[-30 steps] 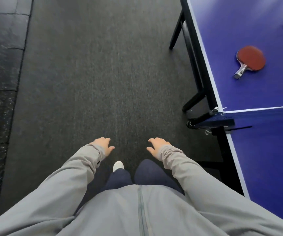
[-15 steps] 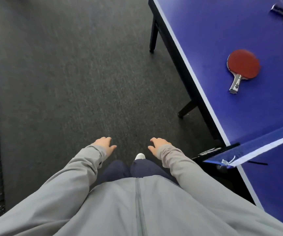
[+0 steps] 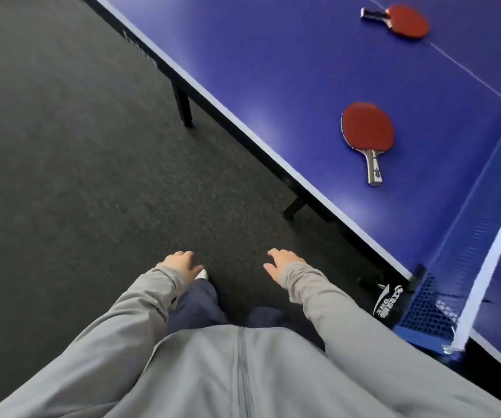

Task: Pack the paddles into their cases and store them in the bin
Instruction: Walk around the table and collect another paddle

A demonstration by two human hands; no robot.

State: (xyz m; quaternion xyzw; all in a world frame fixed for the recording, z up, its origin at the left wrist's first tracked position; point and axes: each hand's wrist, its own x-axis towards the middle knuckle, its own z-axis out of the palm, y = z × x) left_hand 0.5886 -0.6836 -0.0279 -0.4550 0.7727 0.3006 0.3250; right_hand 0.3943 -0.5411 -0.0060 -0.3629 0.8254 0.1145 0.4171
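Observation:
Two red paddles lie flat on the blue table-tennis table [image 3: 273, 70]. The near paddle [image 3: 367, 128] rests close to the table's side edge, its pale handle pointing toward me. The far paddle [image 3: 406, 21] lies at the top right with a dark handle pointing left. My left hand [image 3: 181, 263] and my right hand [image 3: 282, 265] hang low over the floor in grey sleeves, both empty with fingers loosely apart, well short of the table. No cases or bin are in view.
The net [image 3: 466, 245] with its white top band and post clamp [image 3: 394, 297] crosses the table at the right. Black table legs [image 3: 183, 107] stand under the edge. Dark carpet [image 3: 77, 176] covers the floor to the left.
The view has swung right and closer to the table, so both paddles now sit nearer the frame's middle. My hands stay low and empty; a step forward shows in my feet.

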